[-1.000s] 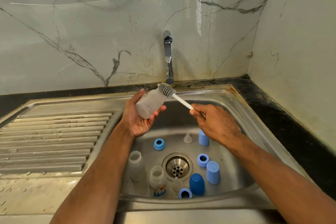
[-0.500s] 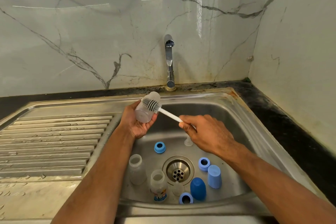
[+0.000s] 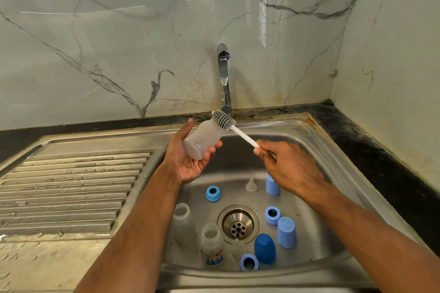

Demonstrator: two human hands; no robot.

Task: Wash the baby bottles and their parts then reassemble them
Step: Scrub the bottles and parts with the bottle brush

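Note:
My left hand [image 3: 188, 162] holds a cloudy baby bottle [image 3: 202, 140] tilted over the sink, its mouth towards the tap. My right hand [image 3: 285, 166] grips the white handle of a bottle brush [image 3: 223, 121]; the grey bristle head is outside the bottle, at its mouth. In the basin stand two more clear bottles [image 3: 182, 221] [image 3: 212, 242], with blue collar rings [image 3: 213, 193] [image 3: 272, 214] [image 3: 248, 262], blue caps [image 3: 287, 232] [image 3: 264, 248] [image 3: 272, 185] and a clear teat [image 3: 250, 184] around the drain.
The steel sink [image 3: 333, 197] has a ribbed draining board [image 3: 71, 190] on the left. A chrome tap [image 3: 224, 78] stands at the back, with no water visible. A dark counter strip [image 3: 381, 162] and marble walls close the back and right.
The brush head was inside the bottle half a second ago; now it is drawn out at the mouth. Both hands have risen slightly towards the tap.

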